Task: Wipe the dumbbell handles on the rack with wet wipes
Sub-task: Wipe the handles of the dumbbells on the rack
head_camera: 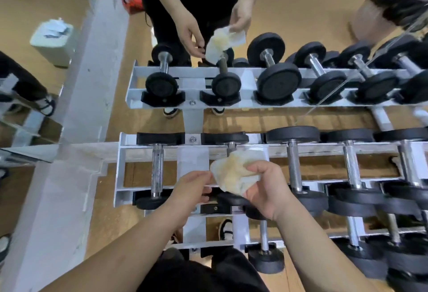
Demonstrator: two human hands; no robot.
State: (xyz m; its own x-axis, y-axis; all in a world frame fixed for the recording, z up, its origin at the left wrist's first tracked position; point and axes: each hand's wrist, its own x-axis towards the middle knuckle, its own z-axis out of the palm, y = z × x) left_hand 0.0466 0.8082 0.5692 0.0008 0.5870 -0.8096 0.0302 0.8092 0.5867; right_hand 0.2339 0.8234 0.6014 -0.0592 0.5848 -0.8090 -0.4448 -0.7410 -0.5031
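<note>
Right hand (pixel 264 185) fingers are curled tight on the crumpled wet wipe (pixel 234 171), left hand (pixel 192 187) pinching its edge, with the 2nd dumbbell handle (pixel 231 146) directly beneath and beyond the fingers, long axis running away, right hand nearer.

arms: bare forearms (pixel 129 240) | legs: loose black trousers (pixel 203 275) | foot: black-and-white sneaker (pixel 225 230)

Second handle (pixel 231 146) mostly under wipe (pixel 234 172)
</note>
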